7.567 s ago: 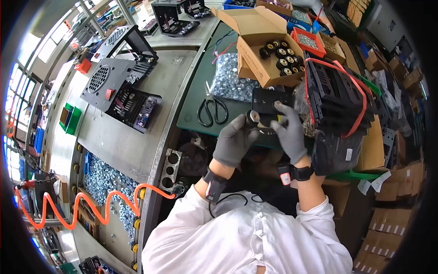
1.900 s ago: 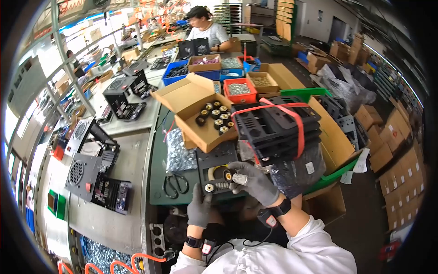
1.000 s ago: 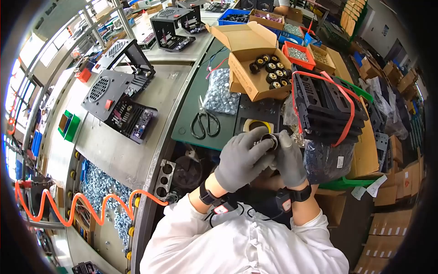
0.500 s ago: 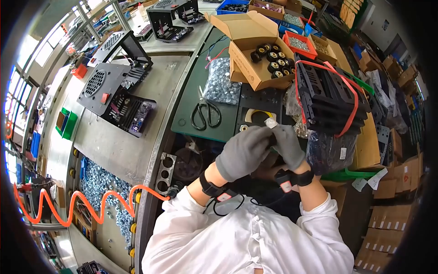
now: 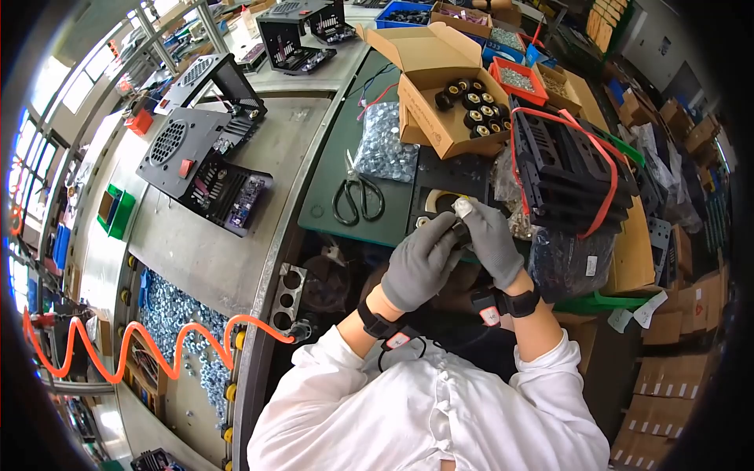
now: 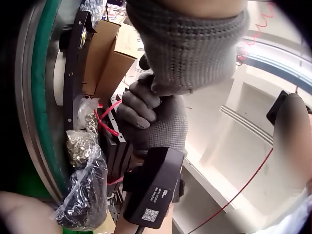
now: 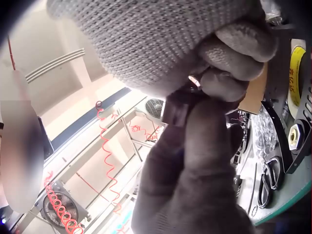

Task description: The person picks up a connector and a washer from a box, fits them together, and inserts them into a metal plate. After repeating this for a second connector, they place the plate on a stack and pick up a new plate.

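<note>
Both hands wear grey gloves and meet over the green mat's front edge. The left hand (image 5: 419, 265) pinches a small black part (image 7: 176, 111) between thumb and fingers. Against its other side, the right hand (image 5: 493, 245) has its fingers curled round the same part, mostly hidden by the gloves. White material covers a right fingertip. Behind them a flat black panel (image 5: 452, 173) lies on the mat, with a yellow-marked ring (image 7: 295, 73) at its opening and a black piece with a brass-coloured centre (image 7: 294, 137) at its near left.
Scissors (image 5: 357, 200) and a bag of small metal pieces (image 5: 388, 145) lie left of the panel. An open carton (image 5: 436, 129) holds several black round parts. Red-strapped black panels (image 5: 569, 169) are stacked at right. Black housings (image 5: 177, 149) stand on the left bench.
Compared with half a second ago, the left hand has turned slightly and its fingers point more upward. The black part shows a little more between the hands, which remain together.
</note>
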`<state>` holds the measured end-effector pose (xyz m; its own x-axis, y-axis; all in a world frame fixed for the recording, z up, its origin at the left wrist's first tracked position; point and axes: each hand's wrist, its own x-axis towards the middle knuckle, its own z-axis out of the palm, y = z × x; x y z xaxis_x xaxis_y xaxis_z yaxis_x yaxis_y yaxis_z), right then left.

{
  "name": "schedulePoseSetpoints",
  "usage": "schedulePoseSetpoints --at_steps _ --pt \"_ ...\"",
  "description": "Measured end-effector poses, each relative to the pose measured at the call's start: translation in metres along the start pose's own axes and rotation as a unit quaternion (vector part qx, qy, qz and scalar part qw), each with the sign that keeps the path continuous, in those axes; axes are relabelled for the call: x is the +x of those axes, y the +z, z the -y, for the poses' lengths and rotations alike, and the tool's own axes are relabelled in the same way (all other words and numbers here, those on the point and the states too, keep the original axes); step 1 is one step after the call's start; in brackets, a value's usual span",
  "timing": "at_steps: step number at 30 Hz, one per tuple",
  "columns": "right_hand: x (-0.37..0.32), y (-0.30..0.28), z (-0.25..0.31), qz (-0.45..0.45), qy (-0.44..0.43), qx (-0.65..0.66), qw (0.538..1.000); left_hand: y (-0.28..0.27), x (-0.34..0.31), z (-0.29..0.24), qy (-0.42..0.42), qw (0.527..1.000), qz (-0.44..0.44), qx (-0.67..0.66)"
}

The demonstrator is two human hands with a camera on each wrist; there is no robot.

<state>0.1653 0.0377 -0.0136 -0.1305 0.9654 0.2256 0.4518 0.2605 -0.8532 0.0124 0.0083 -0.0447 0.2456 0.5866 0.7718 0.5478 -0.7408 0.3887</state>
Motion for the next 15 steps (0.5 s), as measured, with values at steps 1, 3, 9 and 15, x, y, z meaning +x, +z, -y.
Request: schedulePoseSetpoints --at_steps 1,3,9,15 --pt "0.0 0.001 0.001 -0.001 0.0 0.0 1.0 0.002 -0.002 0.001 0.001 1.0 0.0 0.0" --pt "-0.004 0.006 0.005 -0.061 -0.062 -0.064 0.994 0.004 -0.007 0.0 -0.122 0.983 -0.018 -0.137" --pt "-0.01 0.011 0.02 -0.13 -0.3 -0.131 0.936 -0.014 0.0 0.002 -0.446 0.61 -0.037 -0.654" --pt "-0.008 0.009 0.016 -0.027 0.007 0.073 0.997 0.005 -0.013 0.005 -0.324 0.844 -0.05 -0.424"
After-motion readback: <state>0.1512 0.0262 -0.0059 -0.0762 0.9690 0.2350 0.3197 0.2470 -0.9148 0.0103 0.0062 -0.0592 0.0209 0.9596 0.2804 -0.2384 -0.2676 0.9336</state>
